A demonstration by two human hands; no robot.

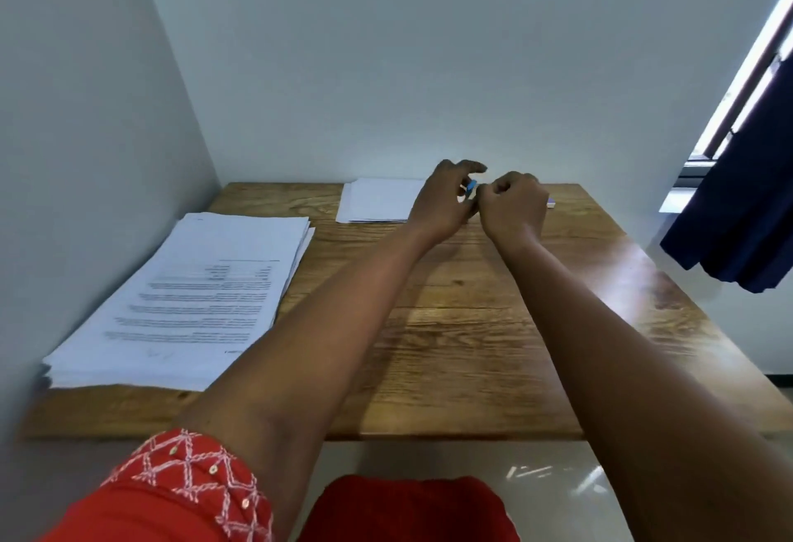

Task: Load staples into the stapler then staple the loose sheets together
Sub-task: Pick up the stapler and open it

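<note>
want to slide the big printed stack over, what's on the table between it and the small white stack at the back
Nothing: in the head view only bare wooden table separates the big printed stack from the small white stack.

Camera: on my head, single wide-angle view.
Facing: forward and down across the tabletop (450,348) toward the wall corner.
Distance: close, at arm's reach.

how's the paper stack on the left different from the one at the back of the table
The left paper stack is thick, and its top sheet shows printed text; the back paper stack is thin, and its top sheet looks blank. The left stack lies near the table's front left edge, its sheets slightly fanned, and no hand covers it; the back stack lies by the far wall, partly hidden by the left hand. Both are white sheets lying flat.
</note>
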